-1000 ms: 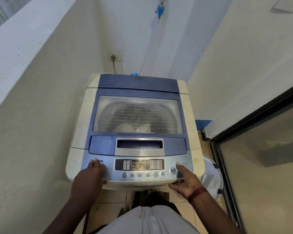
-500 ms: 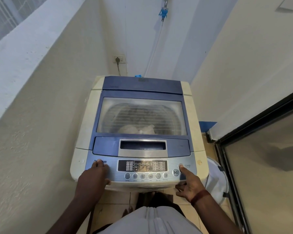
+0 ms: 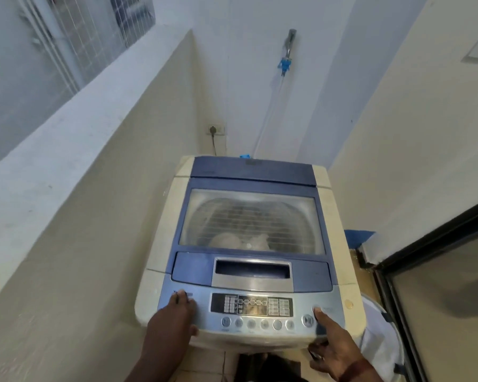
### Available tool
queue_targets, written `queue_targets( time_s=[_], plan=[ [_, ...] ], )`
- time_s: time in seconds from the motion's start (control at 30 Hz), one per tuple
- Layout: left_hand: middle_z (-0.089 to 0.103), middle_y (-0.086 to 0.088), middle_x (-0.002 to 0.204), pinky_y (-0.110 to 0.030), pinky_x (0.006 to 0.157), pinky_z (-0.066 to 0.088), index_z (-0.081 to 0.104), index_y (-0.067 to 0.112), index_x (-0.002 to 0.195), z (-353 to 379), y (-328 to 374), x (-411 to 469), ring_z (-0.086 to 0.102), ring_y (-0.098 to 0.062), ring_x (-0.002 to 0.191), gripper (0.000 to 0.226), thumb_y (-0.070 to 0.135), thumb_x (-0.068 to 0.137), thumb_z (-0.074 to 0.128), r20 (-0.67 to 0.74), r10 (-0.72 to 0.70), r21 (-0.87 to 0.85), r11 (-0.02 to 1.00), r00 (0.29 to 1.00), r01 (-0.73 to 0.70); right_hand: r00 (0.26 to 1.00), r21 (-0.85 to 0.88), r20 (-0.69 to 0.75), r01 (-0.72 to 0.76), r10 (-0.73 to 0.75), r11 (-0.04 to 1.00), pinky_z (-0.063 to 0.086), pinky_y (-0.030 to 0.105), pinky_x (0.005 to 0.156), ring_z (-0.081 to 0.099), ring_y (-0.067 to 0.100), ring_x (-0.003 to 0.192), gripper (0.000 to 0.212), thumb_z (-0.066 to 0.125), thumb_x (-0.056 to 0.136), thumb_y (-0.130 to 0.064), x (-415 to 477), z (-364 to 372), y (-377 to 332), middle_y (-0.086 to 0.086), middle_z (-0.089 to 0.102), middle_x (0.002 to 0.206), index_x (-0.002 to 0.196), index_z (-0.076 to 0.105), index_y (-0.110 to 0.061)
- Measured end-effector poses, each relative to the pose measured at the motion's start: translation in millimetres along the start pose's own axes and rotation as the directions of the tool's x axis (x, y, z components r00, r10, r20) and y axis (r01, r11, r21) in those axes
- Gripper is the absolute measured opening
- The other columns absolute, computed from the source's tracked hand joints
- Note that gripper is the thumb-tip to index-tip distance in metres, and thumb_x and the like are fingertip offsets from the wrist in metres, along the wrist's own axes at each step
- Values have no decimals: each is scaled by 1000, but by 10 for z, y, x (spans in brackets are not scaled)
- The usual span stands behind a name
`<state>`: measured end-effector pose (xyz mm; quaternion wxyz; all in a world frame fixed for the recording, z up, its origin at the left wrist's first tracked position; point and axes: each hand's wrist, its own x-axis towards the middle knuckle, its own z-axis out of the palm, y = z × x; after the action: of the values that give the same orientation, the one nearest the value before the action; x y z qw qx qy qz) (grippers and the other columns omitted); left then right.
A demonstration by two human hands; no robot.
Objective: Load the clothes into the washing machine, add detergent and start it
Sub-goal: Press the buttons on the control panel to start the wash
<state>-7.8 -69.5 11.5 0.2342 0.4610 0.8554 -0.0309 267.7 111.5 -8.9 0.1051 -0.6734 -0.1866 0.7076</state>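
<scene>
Lid's down on the washing machine (image 3: 160, 260), one finger on a button

Pale clothes (image 3: 240, 240) sit in the drum, visible through the closed see-through lid (image 3: 287, 216). The left hand (image 3: 171, 321) lies flat with fingers out on the left front corner of the control panel (image 3: 295, 292), holding nothing. The right hand (image 3: 334, 348) is at the panel's right end, well apart from the left. Its straight index finger (image 3: 322, 317) touches a round button (image 3: 316, 309) just right of the play/pause one, with the other fingers tucked under. A white basket (image 3: 381, 343) stands by the machine's right side, and there's a plug in the wall socket (image 3: 215, 130) behind.
</scene>
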Motion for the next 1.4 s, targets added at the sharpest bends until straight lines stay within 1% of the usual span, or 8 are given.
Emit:
queue_targets(
  time_s=[0.2, 0.47, 0.87, 1.07, 1.13, 1.23, 1.3, 1.4],
  plan=[
    [34, -4, 143, -29, 76, 45, 46, 21, 128, -36, 31, 64, 59, -18, 104, 47, 31, 86, 63, 51, -3, 52, 999, 999, 0, 996, 76, -90, 10, -3, 997, 47, 64, 94, 60, 52, 106, 43, 78, 78, -28, -13, 94, -45, 27, 63, 114, 111, 56, -10],
    [37, -5, 139, -31, 86, 47, 48, 15, 130, -57, 64, 137, 59, -20, 108, 51, 29, 85, 67, 62, -14, 80, 997, 998, 9, 985, -6, -165, 53, -53, 999, 48, 51, 95, 58, 45, 99, 62, 79, 76, -34, -42, 113, -66, 22, 60, 112, 122, 51, -2],
    [53, 6, 111, -24, 56, 38, 59, 25, 101, -31, 11, 26, 57, -12, 76, 27, 34, 78, 69, -72, 3, 35, 999, 997, 0, 973, -95, -167, 148, -162, 984, 41, 33, 67, 56, 31, 83, 82, 75, 50, -69, -10, 57, 93, 17, 69, 101, 103, 67, -8],
    [56, 9, 103, -25, 57, 46, 58, 28, 95, 48, -76, 34, 60, -11, 72, 31, 40, 72, 75, -112, 32, 16, 999, 993, -30, 933, -1, -269, 247, -238, 969, 49, 37, 67, 59, 34, 89, 65, 74, 81, -21, -273, 65, 39, 21, 60, 111, 134, 43, 0],
    [55, 10, 106, -26, 59, 49, 57, 28, 98, 83, -114, 37, 59, -11, 72, 34, 43, 73, 73, -125, 45, 26, 999, 991, -42, 679, -270, -514, 453, -525, 850, 52, 43, 80, 59, 37, 102, 82, 74, 75, -5, -381, 54, 18, 24, 57, 123, 144, 28, -3],
    [52, 11, 108, -26, 59, 50, 55, 28, 100, 88, -123, 25, 59, -9, 74, 35, 45, 74, 72, -139, 63, 23, 998, 988, -60, 328, -838, -167, 450, -930, 309, 44, 47, 98, 50, 33, 119, 56, 69, 81, -13, -407, -8, 59, 12, 56, 129, 133, 49, -14],
    [52, 12, 109, -25, 61, 51, 55, 29, 101, 85, -128, 18, 60, -8, 75, 35, 46, 75, 72, -143, 67, 21, 998, 987, -65, 304, -935, 138, 354, -943, -23, 48, 42, 91, 53, 26, 112, 42, 65, 83, -14, -344, -59, 147, 5, 57, 122, 123, 56, -23],
    [52, 12, 110, -26, 62, 53, 54, 30, 100, 91, -147, 14, 60, -7, 74, 35, 48, 76, 70, -141, 66, 22, 998, 988, -64, 364, -923, 317, 330, -876, -197, 51, 39, 88, 54, 25, 114, 41, 62, 82, -16, -273, -90, 298, 5, 54, 129, 120, 53, -28]
  ],
)
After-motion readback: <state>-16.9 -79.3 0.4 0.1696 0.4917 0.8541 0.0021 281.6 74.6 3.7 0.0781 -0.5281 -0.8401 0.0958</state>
